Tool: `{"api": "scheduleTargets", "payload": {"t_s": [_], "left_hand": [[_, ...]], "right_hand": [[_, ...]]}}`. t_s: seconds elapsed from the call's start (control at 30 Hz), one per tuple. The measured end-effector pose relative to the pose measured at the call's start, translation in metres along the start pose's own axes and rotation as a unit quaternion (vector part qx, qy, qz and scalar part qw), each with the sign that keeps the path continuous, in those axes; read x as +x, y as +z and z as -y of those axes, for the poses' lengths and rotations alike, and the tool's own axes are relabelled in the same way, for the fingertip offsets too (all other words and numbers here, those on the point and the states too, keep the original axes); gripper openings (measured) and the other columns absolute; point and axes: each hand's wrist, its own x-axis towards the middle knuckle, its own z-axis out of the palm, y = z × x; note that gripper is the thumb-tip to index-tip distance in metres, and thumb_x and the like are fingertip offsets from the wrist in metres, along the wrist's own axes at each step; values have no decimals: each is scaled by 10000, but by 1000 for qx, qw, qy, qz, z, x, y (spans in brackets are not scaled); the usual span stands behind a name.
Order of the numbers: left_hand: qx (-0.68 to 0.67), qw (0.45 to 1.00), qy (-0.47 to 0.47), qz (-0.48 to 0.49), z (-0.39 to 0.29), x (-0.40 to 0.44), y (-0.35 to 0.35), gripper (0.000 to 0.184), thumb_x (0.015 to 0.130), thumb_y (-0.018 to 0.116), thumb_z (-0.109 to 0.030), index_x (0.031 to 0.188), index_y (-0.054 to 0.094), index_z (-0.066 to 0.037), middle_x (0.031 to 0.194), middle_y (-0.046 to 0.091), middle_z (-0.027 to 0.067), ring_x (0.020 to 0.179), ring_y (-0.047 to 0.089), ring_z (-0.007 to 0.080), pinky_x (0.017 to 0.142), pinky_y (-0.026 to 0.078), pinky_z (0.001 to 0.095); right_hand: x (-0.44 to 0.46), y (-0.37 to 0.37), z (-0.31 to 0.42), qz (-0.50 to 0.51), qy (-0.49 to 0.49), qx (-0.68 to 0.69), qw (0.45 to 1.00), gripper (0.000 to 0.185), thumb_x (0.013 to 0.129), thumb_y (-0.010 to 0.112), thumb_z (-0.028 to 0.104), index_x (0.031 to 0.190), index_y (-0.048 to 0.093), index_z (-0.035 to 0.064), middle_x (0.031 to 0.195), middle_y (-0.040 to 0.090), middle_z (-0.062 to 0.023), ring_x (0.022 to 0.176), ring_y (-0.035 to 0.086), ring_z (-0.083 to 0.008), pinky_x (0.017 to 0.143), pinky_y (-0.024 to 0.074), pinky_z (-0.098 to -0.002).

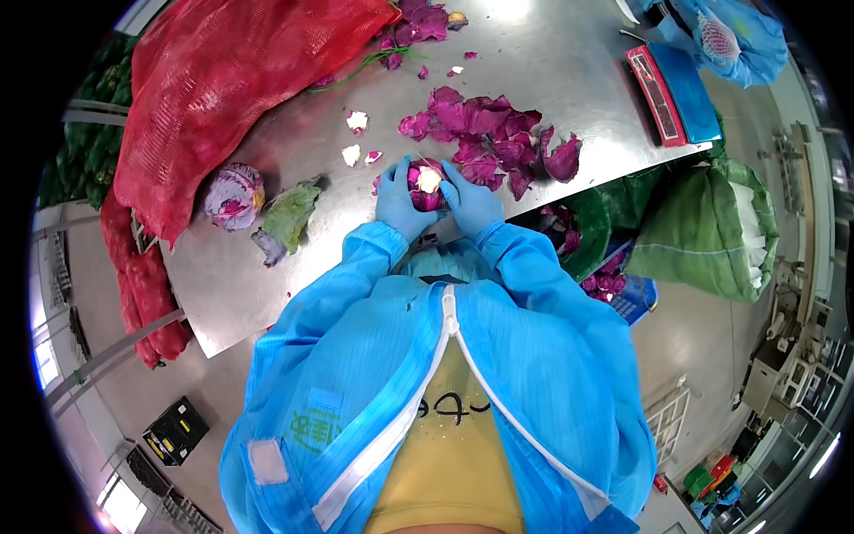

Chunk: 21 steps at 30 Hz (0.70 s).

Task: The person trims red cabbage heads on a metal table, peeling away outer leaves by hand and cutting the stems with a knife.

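A small purple cabbage [427, 184] with a pale cut stem end facing up is held between my two blue-gloved hands over the metal table [334, 227]. My left hand [403, 203] wraps its left side, fingers curled round it. On the other side my right hand [471, 199] presses against it with its fingers. Loose purple leaves [485, 125] lie in a heap beyond and to the right of my hands. Small white stem pieces [357, 122] rest to the left. Farther left sits a whole purple cabbage [235, 198] beside a green outer leaf [292, 214].
A large red mesh sack [231, 89] covers the table's far left. At the right stand a red-and-blue box-like item [673, 95] and a green sack [703, 227]. Below the table's right edge, a blue basket [636, 301] holds purple cabbages. A black box [176, 432] is on the floor.
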Motion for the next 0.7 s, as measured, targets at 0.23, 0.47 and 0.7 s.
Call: {"api": "scheduleTargets", "payload": {"t_s": [0.23,0.47,0.7], "left_hand": [[-2,1000,0,-16,-4,-4,0,1058,518,833,-337,1383,281,-79,1282,368,206,1171,422,353,1005,386,403],[-27,998,38,-41,2,-7,2,1095,511,847,-344,1388,251,-71,1295,352,230,1179,391,377,1004,374,406],[-42,998,36,-28,12,-12,1,1089,493,855,-373,1367,282,-67,1279,362,216,1172,412,360,996,387,402]], "right_hand": [[-6,-3,7,-17,11,-1,1000,482,932,337,510,1328,441,256,928,638,-214,841,614,-398,733,488,-468],[15,31,-33,-105,105,241,959,514,911,405,519,1234,538,142,1024,618,-219,964,582,-402,822,470,-429],[13,4,-4,-128,34,160,978,419,790,625,442,1000,603,81,893,635,-185,844,609,-371,706,484,-418]]}}
